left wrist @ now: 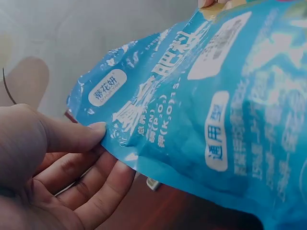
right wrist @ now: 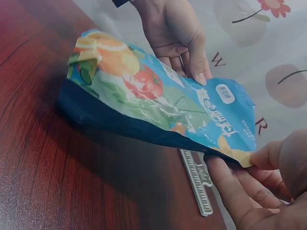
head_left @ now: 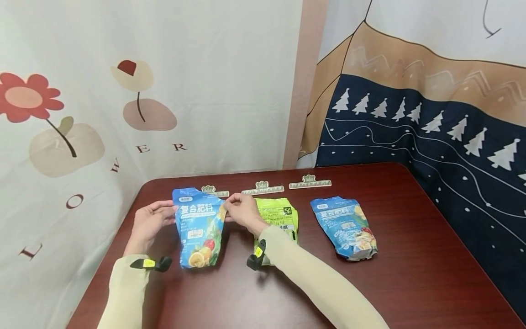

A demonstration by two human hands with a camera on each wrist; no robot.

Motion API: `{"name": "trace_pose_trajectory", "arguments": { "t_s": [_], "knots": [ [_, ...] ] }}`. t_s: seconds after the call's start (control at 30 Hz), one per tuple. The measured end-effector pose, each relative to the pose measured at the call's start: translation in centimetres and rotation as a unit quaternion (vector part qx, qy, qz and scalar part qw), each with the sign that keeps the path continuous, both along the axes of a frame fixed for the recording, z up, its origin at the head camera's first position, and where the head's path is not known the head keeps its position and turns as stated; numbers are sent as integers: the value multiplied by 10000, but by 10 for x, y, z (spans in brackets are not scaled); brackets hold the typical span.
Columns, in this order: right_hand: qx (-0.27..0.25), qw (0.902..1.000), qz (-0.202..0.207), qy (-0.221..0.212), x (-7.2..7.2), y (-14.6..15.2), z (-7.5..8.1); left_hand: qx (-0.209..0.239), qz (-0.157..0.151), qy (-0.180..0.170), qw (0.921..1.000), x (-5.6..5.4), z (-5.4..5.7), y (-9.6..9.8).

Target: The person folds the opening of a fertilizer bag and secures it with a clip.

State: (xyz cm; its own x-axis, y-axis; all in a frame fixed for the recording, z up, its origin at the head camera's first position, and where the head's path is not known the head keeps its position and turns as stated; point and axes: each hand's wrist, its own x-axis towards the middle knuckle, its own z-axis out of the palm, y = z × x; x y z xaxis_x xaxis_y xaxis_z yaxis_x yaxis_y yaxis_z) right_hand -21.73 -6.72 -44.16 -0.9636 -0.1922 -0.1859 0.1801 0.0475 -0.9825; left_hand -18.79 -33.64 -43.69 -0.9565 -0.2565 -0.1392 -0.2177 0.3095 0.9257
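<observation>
Both hands hold a blue fertilizer bag (head_left: pixel 200 233) printed with fruit, near the left side of the table. My left hand (head_left: pixel 151 222) pinches its left edge between thumb and fingers, as the left wrist view shows with the thumb on the bag's front (left wrist: pixel 192 105). On the opposite edge, my right hand (head_left: pixel 243 211) pinches the bag near its top, thumb in front and fingers behind. In the right wrist view the bag (right wrist: pixel 158 100) is tilted, its lower end over the table. A green bag (head_left: pixel 279 214) lies partly hidden beneath the right forearm.
A second blue fertilizer bag (head_left: pixel 345 228) lies to the right. Along the far edge are three ruler-shaped clips: one (head_left: pixel 219 193) partly behind the held bag, one (head_left: pixel 263 188) in the middle, one (head_left: pixel 310 183) to the right. Printed curtains (head_left: pixel 230 91) hang behind the table (head_left: pixel 411 274).
</observation>
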Motion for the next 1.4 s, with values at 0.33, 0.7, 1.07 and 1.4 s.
{"name": "trace_pose_trajectory", "arguments": {
  "t_s": [0.33,0.7,1.07,1.4],
  "knots": [
    [61,9973,87,721,12,10,5,695,348,391,9962,8,10,9],
    [-5,9872,113,1588,26,17,13,1433,455,1127,9822,17,17,16],
    [508,9702,-91,2367,32,28,15,1841,342,1913,9635,16,22,26],
    [139,9528,84,3032,32,30,8,2001,364,2249,9529,17,16,26]
  ]
}}
